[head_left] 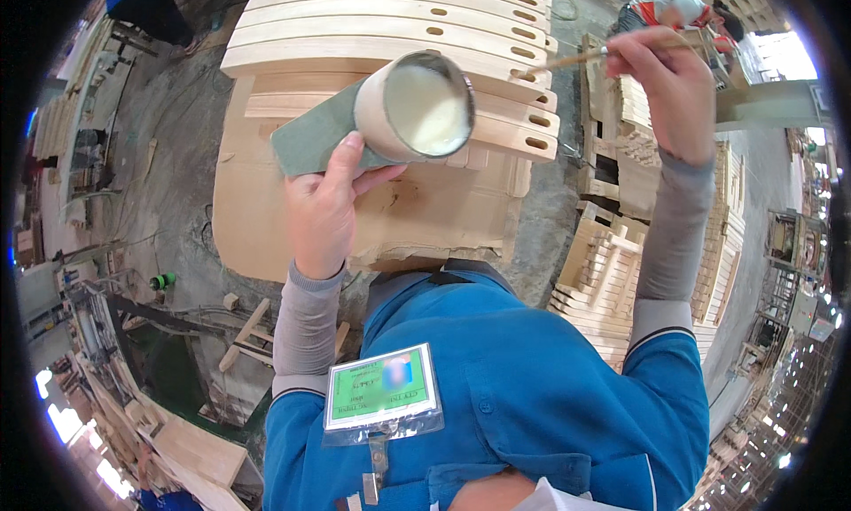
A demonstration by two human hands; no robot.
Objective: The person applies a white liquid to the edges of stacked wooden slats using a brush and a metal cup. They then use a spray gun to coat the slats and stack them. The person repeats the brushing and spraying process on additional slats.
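Observation:
My left hand (321, 211) grips a flat grey-green board (310, 143), thumb on top and fingers beneath. At the board's far end is a round cup (372, 119) of creamy white liquid, tilted toward me; whether the two are joined I cannot tell. Raised on the right, my right hand (667, 90) pinches a thin wooden stick (576, 60), perhaps a slim brush. Its tip points left, close to an oval slot in one of the pale wooden slats (346, 22). Several such slats lie side by side, each slotted at its right end. The cup partly hides the nearest ones.
Under the slats lies a cardboard sheet (425, 218) with a torn near edge. Stacked wooden parts (612, 258) stand on the right. A co-worker (669, 13) bends over work at the far right. Wood scraps (245, 334) and a dark-framed machine (115, 325) are on the left.

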